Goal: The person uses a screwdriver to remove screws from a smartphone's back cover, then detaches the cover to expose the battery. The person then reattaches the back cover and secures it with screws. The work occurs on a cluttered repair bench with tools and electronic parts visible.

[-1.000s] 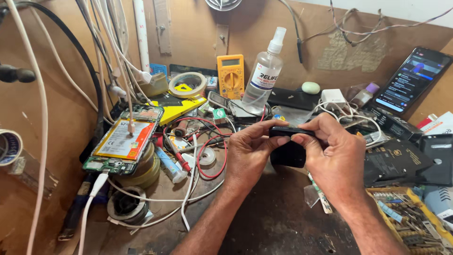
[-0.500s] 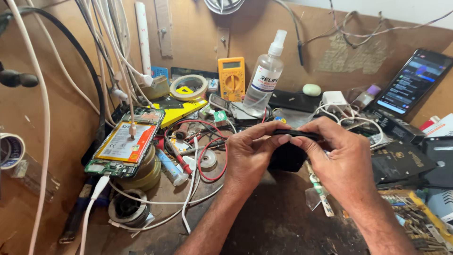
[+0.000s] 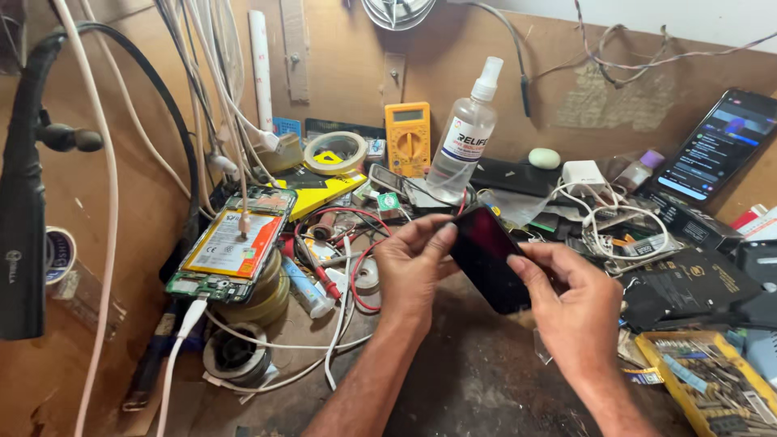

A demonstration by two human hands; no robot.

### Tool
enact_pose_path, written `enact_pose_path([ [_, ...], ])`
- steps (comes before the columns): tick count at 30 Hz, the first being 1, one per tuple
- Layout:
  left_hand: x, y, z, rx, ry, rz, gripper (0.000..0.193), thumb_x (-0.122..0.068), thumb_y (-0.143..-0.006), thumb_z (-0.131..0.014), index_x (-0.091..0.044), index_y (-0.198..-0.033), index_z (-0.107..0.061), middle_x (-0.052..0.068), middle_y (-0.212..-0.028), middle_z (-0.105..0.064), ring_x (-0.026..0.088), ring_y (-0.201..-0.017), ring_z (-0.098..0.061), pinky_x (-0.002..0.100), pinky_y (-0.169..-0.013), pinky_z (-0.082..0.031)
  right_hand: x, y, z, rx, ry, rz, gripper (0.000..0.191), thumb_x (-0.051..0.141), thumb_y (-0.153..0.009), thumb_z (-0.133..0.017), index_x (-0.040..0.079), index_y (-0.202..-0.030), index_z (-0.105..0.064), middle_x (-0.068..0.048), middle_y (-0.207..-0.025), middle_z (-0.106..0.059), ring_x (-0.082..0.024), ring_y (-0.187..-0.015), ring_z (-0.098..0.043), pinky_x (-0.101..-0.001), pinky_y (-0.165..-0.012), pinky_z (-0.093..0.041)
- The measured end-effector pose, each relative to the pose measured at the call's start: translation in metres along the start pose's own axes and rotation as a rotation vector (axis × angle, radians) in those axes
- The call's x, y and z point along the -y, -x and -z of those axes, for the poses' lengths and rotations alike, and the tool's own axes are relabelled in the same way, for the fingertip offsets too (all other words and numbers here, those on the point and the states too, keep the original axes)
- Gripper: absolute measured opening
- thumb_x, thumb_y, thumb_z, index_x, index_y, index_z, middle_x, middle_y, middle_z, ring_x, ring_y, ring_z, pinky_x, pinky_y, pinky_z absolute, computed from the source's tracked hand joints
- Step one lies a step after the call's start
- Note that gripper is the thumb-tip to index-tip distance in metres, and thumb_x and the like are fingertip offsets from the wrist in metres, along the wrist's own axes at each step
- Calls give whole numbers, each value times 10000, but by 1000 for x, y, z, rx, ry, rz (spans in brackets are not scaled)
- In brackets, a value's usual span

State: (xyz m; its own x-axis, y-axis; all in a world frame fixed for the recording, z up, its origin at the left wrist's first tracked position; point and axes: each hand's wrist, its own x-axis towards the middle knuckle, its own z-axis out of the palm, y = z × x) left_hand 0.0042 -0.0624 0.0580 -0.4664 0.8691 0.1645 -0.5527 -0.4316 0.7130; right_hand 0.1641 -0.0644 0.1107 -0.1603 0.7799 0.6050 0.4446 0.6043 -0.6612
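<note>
A dark phone [image 3: 488,257], its glossy screen side up, is held tilted above the middle of the desk [image 3: 453,388]. The left hand [image 3: 411,271] pinches its upper left edge between thumb and fingertips; the right hand [image 3: 576,307] grips the lower right edge, thumb laid on the glass. Both hands are closed on this one handset, which touches nothing else.

The step in hand looks like turning and inspecting the handset. Any further move probably calls for a firm edge grip, since the glass looks slippery.

Counted outward: one red test lead [image 3: 324,279] lies coiled just left of the left hand. One opened phone [image 3: 231,247] with its orange battery exposed rests on stacked tape rolls further left. At the back stand one spray bottle [image 3: 463,137] and one yellow multimeter [image 3: 407,137]. One lit phone [image 3: 716,146] leans at far right. One yellow parts tray [image 3: 704,388] sits at lower right.
</note>
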Motion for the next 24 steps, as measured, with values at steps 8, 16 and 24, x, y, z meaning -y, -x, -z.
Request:
enact_pose_path([
  [8,-6,4,-1,266,-674,-482,318,-35,-794,-789,-46,-1106,-728,70,-1029,-768,189,-960,-733,327,-860,-571,-28,11,-9,-62,143,254,137,68,-887,-765,32,-1020,-765,-122,-965,-779,-179,-834,-758,-300,-729,-568],
  [16,-12,5,2,352,-830,-418,205,-38,-760,-821,-55,-960,-781,72,-894,-783,173,-859,-748,321,-791,-576,-31,6,0,91,87,78,239,137,-811,-822,30,-1018,-766,-83,-911,-795,-137,-801,-741,-303,-717,-562],
  [24,-7,11,-2,348,-690,-370,160,13,-786,-793,-48,-934,-788,29,-867,-800,91,-818,-739,267,-762,-578,-25,5,4,150,62,83,184,154,-852,-785,54,-1006,-772,-58,-863,-803,-90,-711,-699,-281,-618,-536],
])
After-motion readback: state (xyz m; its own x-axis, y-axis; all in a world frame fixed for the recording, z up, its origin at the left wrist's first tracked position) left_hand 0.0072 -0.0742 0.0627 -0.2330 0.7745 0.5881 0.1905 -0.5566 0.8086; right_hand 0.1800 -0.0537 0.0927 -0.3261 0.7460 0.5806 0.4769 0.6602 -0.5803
